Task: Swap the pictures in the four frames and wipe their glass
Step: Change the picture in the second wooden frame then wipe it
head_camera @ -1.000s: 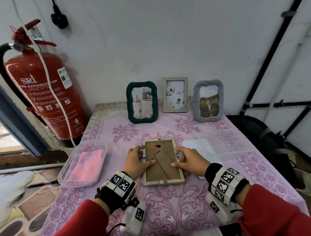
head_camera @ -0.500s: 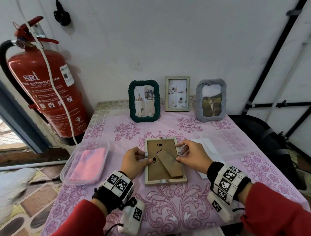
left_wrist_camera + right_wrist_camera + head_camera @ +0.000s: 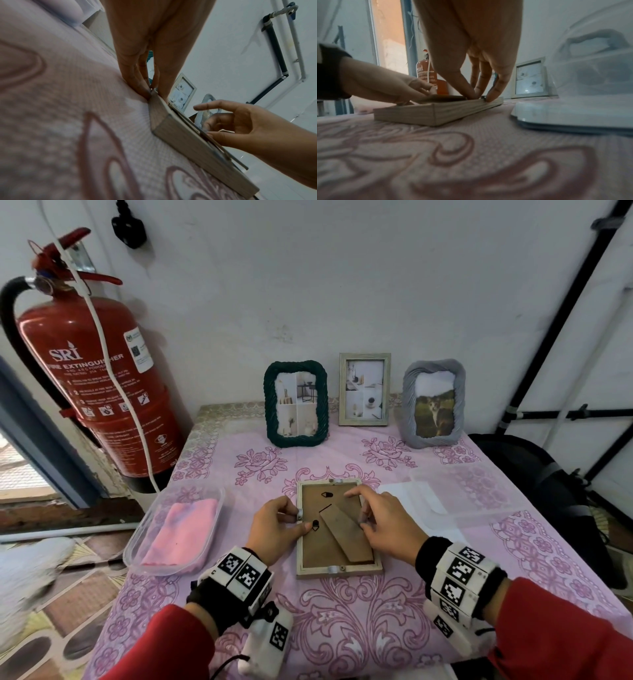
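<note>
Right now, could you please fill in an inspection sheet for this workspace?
Surface: table under a pink floral cloth.
Job's things: wooden frame lying face down, backing still in; three frames upright at the wall: green frame, pale frame, grey frame.
Clutter: clear tub holding a pink cloth; clear lid over white paper.
Grippers: left hand pinches a side tab; right hand fingers the opposite edge.
Cables: white cord hanging across the extinguisher.
Surroundings: red fire extinguisher, white wall, black bag.
</note>
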Demonstrator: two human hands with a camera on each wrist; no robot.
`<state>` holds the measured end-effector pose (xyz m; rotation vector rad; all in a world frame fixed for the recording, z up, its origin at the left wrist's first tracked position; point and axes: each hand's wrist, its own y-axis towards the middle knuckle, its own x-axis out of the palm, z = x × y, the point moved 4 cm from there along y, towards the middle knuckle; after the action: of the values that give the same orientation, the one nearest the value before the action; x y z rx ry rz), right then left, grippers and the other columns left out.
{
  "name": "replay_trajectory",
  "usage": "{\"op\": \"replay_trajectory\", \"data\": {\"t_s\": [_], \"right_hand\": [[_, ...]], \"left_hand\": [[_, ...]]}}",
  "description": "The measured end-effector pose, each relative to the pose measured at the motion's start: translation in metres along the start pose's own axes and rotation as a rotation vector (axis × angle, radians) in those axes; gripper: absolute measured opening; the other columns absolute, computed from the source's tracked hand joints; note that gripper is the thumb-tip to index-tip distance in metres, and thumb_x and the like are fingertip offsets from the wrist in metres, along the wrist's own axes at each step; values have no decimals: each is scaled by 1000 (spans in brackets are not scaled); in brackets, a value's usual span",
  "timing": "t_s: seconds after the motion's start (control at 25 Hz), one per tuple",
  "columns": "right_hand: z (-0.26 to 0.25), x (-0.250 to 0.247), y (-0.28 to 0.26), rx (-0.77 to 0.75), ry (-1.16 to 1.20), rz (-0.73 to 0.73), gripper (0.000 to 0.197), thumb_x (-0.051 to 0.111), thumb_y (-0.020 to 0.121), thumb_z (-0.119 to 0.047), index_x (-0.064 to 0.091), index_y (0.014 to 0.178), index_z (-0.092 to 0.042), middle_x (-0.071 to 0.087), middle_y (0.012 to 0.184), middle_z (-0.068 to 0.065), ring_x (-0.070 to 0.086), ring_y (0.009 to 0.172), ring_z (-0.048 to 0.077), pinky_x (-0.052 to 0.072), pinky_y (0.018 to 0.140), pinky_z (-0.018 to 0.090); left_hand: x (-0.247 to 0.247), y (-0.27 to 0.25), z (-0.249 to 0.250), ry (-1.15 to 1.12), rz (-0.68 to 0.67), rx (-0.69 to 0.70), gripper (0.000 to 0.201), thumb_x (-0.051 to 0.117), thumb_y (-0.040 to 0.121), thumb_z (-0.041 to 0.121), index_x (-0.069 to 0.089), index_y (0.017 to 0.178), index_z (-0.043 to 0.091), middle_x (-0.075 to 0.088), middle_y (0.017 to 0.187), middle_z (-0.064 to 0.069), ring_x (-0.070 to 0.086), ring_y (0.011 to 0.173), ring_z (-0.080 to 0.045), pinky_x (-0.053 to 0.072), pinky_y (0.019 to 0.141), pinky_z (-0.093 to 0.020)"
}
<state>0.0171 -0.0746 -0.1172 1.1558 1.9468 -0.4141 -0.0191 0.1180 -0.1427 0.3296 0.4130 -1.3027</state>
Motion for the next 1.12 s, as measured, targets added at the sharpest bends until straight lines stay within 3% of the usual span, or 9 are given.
{"op": "replay_trajectory", "data": {"t_s": [0.16, 0.32, 0.52, 1.0, 1.12], "right_hand": [[7, -10, 1, 96, 116, 53, 56, 65, 76, 2, 48, 126, -18, 51, 93, 6, 48, 71, 13, 43, 63, 18], [13, -11, 2, 158, 229, 61, 58, 71, 74, 3, 49, 125, -14, 56, 87, 6, 50, 66, 14, 43, 56, 9], [17, -11, 4, 155, 228, 59, 50, 74, 73, 1, 54, 117, -10, 58, 86, 3, 51, 64, 12, 45, 59, 10], [18, -11, 4, 148, 248, 20, 42, 71, 74, 3, 59, 112, -10, 58, 85, -1, 50, 66, 10, 46, 60, 12], [17, -10, 3, 148, 219, 35, 43, 71, 74, 2, 58, 113, -12, 54, 85, 1, 49, 65, 10, 44, 58, 9]], "left_hand": [[0, 1, 1, -1, -25, 13, 23, 74, 74, 0, 52, 80, 3, 55, 79, 0, 52, 70, -12, 41, 53, -2], [-2, 2, 3, 37, -58, 33, 24, 74, 75, 1, 50, 77, 5, 54, 73, -1, 50, 68, -14, 41, 54, -5], [-2, 5, 6, 115, -99, 78, 26, 73, 75, 3, 48, 74, 9, 54, 75, -6, 49, 70, -17, 42, 67, -25], [-2, 5, 7, 192, -103, 81, 23, 74, 76, 9, 52, 80, 9, 56, 85, -10, 51, 76, -19, 43, 68, -25], [-3, 8, 6, 198, -44, 16, 26, 77, 74, 15, 54, 85, 8, 58, 82, -6, 52, 74, -16, 41, 60, -15]]}}
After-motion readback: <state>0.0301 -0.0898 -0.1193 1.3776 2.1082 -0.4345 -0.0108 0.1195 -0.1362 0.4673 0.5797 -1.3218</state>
